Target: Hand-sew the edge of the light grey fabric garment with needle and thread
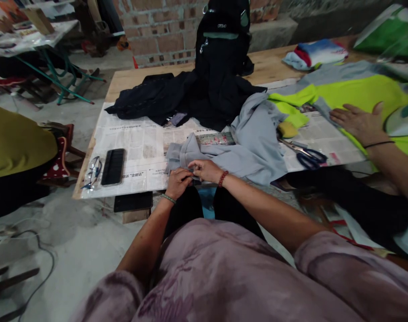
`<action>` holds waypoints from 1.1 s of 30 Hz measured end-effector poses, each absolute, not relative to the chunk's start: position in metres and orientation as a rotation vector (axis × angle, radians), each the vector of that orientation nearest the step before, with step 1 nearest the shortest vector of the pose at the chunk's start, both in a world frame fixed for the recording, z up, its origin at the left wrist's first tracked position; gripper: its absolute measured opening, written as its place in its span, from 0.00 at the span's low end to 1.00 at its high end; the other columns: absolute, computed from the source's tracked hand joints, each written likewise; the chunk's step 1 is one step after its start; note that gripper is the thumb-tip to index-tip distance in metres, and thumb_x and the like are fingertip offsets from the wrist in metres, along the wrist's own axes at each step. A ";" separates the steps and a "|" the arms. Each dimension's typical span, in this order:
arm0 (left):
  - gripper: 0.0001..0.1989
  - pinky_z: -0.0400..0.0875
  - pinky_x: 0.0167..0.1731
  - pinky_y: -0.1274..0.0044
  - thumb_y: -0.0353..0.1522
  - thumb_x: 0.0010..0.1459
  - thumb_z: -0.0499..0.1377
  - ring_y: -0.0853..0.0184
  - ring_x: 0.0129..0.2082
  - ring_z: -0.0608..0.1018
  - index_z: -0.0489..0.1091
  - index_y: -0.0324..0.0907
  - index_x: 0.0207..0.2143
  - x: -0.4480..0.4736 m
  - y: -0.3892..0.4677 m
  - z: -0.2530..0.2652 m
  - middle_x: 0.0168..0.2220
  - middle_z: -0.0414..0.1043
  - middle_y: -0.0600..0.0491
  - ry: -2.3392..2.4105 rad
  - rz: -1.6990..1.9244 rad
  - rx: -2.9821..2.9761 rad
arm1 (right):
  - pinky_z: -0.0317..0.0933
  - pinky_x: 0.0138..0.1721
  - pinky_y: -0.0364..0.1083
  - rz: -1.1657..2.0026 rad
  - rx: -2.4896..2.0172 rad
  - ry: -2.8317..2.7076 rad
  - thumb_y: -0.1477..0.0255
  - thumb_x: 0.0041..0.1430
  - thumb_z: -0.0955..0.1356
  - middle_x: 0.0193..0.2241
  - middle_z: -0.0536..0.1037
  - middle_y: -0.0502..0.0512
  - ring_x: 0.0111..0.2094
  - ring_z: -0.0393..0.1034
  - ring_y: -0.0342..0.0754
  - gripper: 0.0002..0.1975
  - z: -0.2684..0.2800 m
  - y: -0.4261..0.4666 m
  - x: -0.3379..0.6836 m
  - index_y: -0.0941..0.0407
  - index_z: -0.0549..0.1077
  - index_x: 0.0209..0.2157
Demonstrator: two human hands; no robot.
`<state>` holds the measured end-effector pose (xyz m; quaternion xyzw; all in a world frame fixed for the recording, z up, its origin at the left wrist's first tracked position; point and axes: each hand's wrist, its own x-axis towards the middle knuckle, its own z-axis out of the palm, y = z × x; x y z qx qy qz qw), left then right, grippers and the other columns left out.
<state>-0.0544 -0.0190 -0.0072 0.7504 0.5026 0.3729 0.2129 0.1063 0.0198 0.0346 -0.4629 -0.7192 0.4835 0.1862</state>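
Note:
A light grey garment (257,134) lies crumpled across the newspaper-covered table, one end of it reaching the near edge. There my left hand (178,182) pinches the grey cloth, fingers pressed together. Close beside it, almost touching, my right hand (206,171) is closed on the same edge of cloth, thumb and forefinger together. Anything small between the fingertips is too fine to make out. Behind the grey cloth a dark garment (157,96) is spread. To the right lie scissors (307,154) with dark blue handles.
A phone (113,166) and glasses (95,172) lie at the table's left end. A black backpack (222,40) stands at the back. At right, a co-worker's hand (361,120) rests over a yellow-green garment (351,91). Another person (19,143) sits at left.

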 end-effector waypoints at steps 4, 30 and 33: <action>0.05 0.68 0.35 0.76 0.26 0.49 0.60 0.70 0.31 0.74 0.74 0.41 0.28 -0.054 -0.019 -0.003 0.29 0.74 0.54 1.356 1.089 1.995 | 0.61 0.24 0.40 1.176 -1.261 -1.973 0.79 0.52 0.61 0.38 0.73 0.52 0.19 0.63 0.36 0.22 0.044 0.019 0.119 0.56 0.67 0.50; 0.08 0.64 0.27 0.80 0.33 0.46 0.58 0.73 0.23 0.68 0.73 0.38 0.25 -0.050 0.010 0.016 0.21 0.70 0.58 1.575 0.734 1.455 | 0.59 0.38 0.44 0.620 -1.258 -2.021 0.74 0.58 0.61 0.31 0.72 0.54 0.35 0.65 0.46 0.08 0.008 0.005 0.104 0.56 0.71 0.31; 0.09 0.65 0.30 0.79 0.33 0.46 0.57 0.72 0.26 0.70 0.74 0.38 0.28 -0.052 0.008 0.019 0.24 0.72 0.57 1.529 0.747 1.462 | 0.59 0.39 0.45 0.603 -1.207 -2.037 0.75 0.58 0.60 0.32 0.70 0.56 0.36 0.64 0.46 0.08 0.014 0.009 0.098 0.57 0.70 0.31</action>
